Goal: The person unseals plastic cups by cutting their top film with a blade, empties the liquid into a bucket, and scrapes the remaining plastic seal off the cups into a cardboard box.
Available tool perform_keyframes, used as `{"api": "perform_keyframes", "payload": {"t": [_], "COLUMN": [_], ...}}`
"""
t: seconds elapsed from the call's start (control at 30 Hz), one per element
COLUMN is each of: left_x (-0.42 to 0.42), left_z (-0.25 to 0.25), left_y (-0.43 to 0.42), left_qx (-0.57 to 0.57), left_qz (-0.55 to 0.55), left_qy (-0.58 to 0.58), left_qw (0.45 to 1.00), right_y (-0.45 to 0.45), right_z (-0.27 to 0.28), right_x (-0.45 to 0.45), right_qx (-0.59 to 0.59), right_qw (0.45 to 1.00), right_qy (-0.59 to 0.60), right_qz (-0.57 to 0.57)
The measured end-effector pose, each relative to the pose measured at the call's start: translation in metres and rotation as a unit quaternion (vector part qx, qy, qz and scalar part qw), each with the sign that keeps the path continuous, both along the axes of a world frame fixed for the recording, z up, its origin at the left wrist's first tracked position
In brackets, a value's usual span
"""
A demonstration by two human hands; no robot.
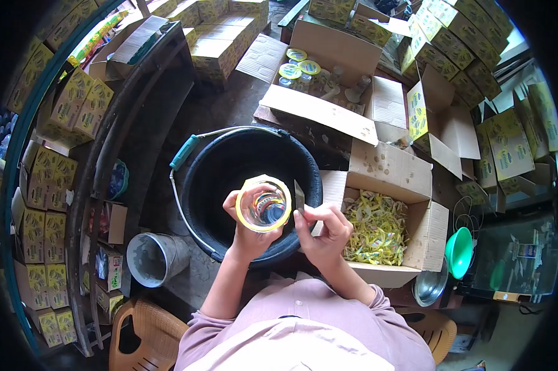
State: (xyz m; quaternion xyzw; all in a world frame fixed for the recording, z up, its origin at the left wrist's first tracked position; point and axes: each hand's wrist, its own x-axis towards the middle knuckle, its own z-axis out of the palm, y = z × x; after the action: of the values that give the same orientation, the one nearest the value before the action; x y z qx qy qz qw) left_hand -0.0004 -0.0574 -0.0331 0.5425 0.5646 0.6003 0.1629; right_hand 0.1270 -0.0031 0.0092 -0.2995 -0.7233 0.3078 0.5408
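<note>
My left hand is wrapped round a clear glass with a yellow band about its rim. The glass's open mouth faces up toward me, and printed colours show through its wall. Just right of the rim, my right hand pinches a thin, flat blade that points upward. The blade seems close to the rim, but I cannot tell whether they touch. Both hands are above a large black bucket with a turquoise handle grip.
Right of the bucket, a cardboard box holds yellow plastic scraps. Behind it, another carton contains several glasses, some with yellow lids. A grey pail stands left. Stacked yellow cartons line the left shelf. A green bowl is at right.
</note>
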Motion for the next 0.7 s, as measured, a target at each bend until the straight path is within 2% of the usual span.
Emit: {"api": "perform_keyframes", "payload": {"t": [0.13,0.23,0.5,0.6,0.7], "left_x": [0.001,-0.002,0.024,0.049,0.076], "left_z": [0.001,0.008,0.033,0.038,0.047], "left_y": [0.001,-0.002,0.004,0.007,0.008], "left_qx": [0.012,-0.033,-0.007,-0.003,-0.006], "left_qz": [0.011,0.010,-0.120,-0.153,-0.158], "left_qy": [0.023,0.113,0.047,0.065,0.130], "left_qw": [1.000,0.993,0.992,0.986,0.979], "right_y": [-0.003,-0.003,-0.009,-0.012,-0.013], "right_z": [-0.002,-0.002,0.013,0.022,0.036], "right_x": [-0.002,-0.002,0.035,0.064,0.093], "right_qx": [0.013,0.020,0.072,0.065,0.062], "right_qw": [1.000,1.000,0.993,0.990,0.988], "right_qy": [0.006,0.008,0.016,0.002,-0.012], "right_qz": [-0.001,-0.009,-0.097,-0.125,-0.139]}}
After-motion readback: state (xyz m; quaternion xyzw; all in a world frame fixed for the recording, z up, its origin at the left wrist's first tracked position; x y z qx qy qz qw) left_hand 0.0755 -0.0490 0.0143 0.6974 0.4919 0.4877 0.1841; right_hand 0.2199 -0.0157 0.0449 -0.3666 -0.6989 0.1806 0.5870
